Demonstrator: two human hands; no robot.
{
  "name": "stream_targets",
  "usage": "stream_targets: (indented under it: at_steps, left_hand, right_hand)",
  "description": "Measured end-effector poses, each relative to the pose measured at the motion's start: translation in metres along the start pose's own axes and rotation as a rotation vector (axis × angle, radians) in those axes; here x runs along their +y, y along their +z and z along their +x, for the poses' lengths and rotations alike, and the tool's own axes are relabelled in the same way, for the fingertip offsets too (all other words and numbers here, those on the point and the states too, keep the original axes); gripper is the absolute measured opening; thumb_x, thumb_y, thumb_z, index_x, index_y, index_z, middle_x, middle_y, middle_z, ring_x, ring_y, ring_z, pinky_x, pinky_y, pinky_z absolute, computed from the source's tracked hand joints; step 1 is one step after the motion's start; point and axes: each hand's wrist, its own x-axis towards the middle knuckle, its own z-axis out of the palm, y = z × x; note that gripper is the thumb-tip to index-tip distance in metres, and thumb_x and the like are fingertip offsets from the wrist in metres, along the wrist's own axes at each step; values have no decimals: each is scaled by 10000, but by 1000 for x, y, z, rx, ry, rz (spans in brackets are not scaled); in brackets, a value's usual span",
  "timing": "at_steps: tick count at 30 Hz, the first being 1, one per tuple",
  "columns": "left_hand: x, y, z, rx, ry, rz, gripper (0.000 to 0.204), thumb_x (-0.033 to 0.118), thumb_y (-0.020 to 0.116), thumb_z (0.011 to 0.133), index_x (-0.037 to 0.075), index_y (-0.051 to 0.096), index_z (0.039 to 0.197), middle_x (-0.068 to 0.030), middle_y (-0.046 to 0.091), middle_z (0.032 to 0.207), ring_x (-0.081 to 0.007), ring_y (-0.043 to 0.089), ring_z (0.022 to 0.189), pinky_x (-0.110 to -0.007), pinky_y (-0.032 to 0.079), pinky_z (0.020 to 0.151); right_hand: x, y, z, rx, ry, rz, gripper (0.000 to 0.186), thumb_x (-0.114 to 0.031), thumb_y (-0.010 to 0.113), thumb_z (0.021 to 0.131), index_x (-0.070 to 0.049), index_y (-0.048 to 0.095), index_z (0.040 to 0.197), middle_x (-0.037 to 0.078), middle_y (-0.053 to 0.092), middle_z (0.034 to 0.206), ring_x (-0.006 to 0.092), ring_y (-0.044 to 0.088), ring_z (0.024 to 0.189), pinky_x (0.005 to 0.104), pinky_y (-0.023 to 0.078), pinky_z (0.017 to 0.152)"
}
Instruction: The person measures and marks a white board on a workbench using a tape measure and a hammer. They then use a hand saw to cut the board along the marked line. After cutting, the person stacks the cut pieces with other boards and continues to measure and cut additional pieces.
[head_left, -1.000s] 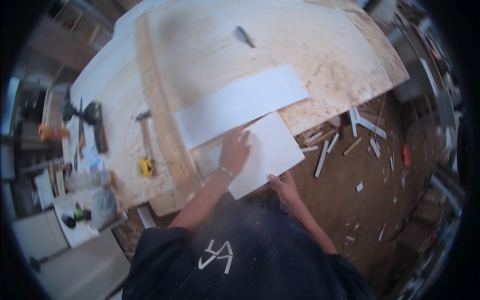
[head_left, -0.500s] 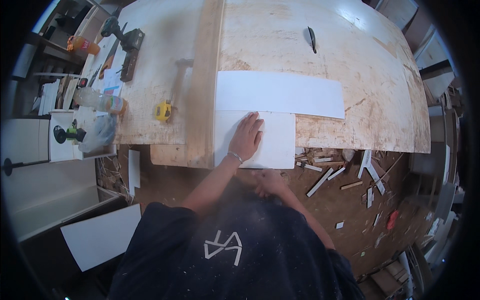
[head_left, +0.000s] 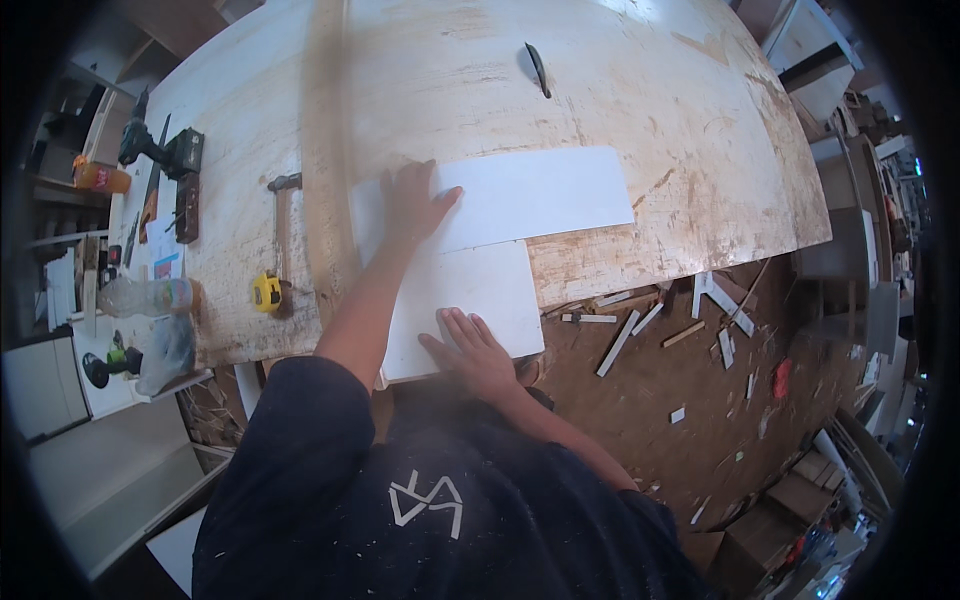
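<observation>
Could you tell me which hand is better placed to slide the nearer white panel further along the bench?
Probably the right hand: it lies flat on the nearer white panel, by its near edge. The left hand rests further up, at the seam with the long white panel, beside the wooden straightedge.

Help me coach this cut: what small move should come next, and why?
Probably slide the near white panel forward along the wooden fence: the left hand and right hand lie flat on it, and the saw blade stands ahead.
</observation>
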Motion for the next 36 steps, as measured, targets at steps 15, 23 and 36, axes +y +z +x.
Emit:
stream_targets:
  at_steps: [15,23,36]
  left_hand:
    - [-34,14,77,208,133,84,670,502,611,942,28,510,1404,-186,530,1383,-329,452,1350,-516,224,1217]
    - [-35,3,125,149,122,51,671,484,624,941,26,504,1417,-191,521,1396,-321,440,1363,-504,221,1216]
    - [-55,-4,194,134,120,50,702,490,627,929,11,495,1425,-179,504,1412,-306,430,1366,-487,204,1228]
  right_hand:
    - [54,-7,85,100,-97,75,884,-499,771,764,-230,409,1525,161,323,1608,314,262,1510,540,226,1218]
    - [80,-18,123,86,-86,137,908,-520,761,767,-200,393,1533,169,309,1613,318,259,1511,538,229,1216]
    - [110,-37,188,85,-107,72,860,-543,722,811,-211,396,1533,188,334,1591,332,309,1485,549,271,1187]
